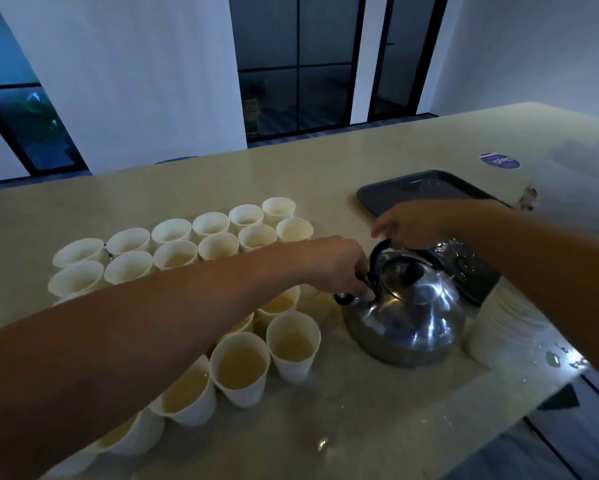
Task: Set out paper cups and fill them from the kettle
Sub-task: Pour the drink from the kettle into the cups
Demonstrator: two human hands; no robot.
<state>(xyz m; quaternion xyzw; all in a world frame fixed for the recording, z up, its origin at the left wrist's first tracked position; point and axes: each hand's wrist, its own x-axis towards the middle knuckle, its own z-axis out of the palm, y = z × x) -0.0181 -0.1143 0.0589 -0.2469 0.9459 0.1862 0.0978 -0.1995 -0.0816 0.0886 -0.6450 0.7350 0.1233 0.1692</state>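
- Judging progress, I see white paper cups (239,364) left of the shiny steel kettle (404,320) already filled.
- My left hand (339,268) and right hand (408,223) curl fingers around its black handle (377,258).

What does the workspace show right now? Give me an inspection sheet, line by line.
Surface: pale counter, wet with droplets near its right edge.
Job's things: steel kettle standing on the counter; cups in rows at left, near ones holding pale liquid; a cup stack right of the kettle.
Clutter: dark tray beyond the kettle; round sticker.
Grips: left hand curled round the kettle handle's front end; right hand on the handle's top.
Cables: nothing seen.
Surroundings: white walls, dark-framed windows behind the counter.
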